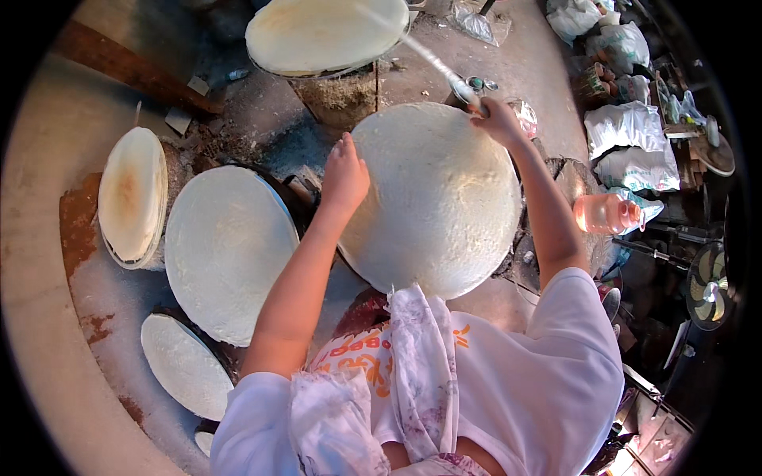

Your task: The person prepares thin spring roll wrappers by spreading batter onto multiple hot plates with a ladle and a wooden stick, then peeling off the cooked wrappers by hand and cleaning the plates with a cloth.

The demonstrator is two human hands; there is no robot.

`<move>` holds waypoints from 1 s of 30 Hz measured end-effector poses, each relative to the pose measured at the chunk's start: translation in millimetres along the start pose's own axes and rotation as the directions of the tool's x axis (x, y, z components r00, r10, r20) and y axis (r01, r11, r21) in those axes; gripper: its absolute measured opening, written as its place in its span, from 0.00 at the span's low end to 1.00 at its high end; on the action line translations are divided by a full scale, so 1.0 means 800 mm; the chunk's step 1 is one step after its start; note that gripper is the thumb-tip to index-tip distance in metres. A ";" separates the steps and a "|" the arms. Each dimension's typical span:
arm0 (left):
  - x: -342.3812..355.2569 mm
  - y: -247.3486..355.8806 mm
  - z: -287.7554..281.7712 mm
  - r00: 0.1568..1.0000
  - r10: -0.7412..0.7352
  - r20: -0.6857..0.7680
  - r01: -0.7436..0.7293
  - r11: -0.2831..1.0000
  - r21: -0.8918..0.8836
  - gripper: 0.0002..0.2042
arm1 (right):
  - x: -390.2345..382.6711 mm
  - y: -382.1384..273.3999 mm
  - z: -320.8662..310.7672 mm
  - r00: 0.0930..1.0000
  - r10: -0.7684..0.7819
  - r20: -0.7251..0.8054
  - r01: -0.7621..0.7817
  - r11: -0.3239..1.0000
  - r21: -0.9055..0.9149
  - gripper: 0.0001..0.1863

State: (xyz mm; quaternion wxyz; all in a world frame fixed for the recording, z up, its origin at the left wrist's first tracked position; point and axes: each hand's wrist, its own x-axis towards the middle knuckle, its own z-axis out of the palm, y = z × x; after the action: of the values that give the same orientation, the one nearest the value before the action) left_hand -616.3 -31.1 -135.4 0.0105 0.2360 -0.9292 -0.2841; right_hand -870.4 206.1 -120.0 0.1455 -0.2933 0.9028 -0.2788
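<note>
A large round pale flatbread sheet (432, 202), its surface slightly puffed and uneven, lies in front of me at the centre. My left hand (346, 179) hovers at its left edge, fingers loosely extended and thumb a little apart, with nothing visible in it. At the far right edge, my right hand (500, 124) is wrapped round the end of a white-coated stick (432, 60). The stick slants away to the far left, and its blurred tip is over another round sheet (325, 33) on a raised stand.
To my left are more round sheets: a large white one (226, 254), a browned one (131, 194) and a lower one (186, 366). A wooden beam (131, 67) crosses the far left. On the right are a pink plastic bottle (607, 214), white bags (627, 127) and a fan (708, 287).
</note>
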 end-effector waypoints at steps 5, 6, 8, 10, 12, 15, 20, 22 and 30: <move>0.004 0.018 -0.002 0.982 -0.029 -0.189 0.050 0.993 0.110 0.20 | -0.009 -0.015 0.005 0.991 -0.130 0.018 0.131 0.990 -0.060 0.14; 0.007 0.018 0.002 0.971 -0.071 -0.226 0.106 0.983 0.148 0.17 | -0.009 -0.013 0.009 0.987 -0.154 0.036 0.156 0.986 -0.051 0.14; 0.026 0.018 0.004 0.946 -0.128 -0.298 0.179 0.973 0.148 0.11 | 0.006 -0.011 0.005 0.976 -0.215 0.022 0.216 0.974 -0.068 0.14; 0.036 0.007 0.005 0.927 -0.182 -0.328 0.222 0.971 0.090 0.06 | 0.019 -0.014 0.005 0.964 -0.265 -0.013 0.263 0.960 -0.101 0.14; 0.021 -0.001 0.011 0.900 -0.042 -0.435 0.059 0.998 0.026 0.06 | 0.002 -0.008 -0.007 0.968 -0.247 -0.037 0.243 0.967 -0.081 0.14; 0.003 0.011 0.014 0.876 0.023 -0.482 -0.035 0.999 -0.016 0.07 | -0.013 0.028 -0.039 0.982 -0.186 -0.035 0.183 0.981 -0.070 0.14; -0.009 0.044 -0.003 0.909 -0.016 -0.417 0.012 1.000 -0.012 0.07 | -0.060 0.055 -0.063 0.990 -0.077 -0.122 0.092 0.989 0.120 0.15; -0.038 0.061 -0.005 0.782 0.225 -0.581 -0.161 0.974 0.161 0.06 | -0.089 0.039 -0.073 0.988 -0.027 -0.155 0.052 0.985 0.164 0.15; -0.168 0.129 -0.020 0.646 0.421 -0.637 -0.363 0.903 0.229 0.04 | -0.140 0.005 -0.084 0.996 -0.037 -0.083 0.081 0.784 0.615 0.19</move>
State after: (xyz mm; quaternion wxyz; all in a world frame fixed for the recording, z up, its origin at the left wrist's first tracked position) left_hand -539.3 95.5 -51.8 0.3967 0.1158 -0.9009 -0.1329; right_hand -812.9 305.4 -57.3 0.1945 -0.2482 0.7567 -0.5726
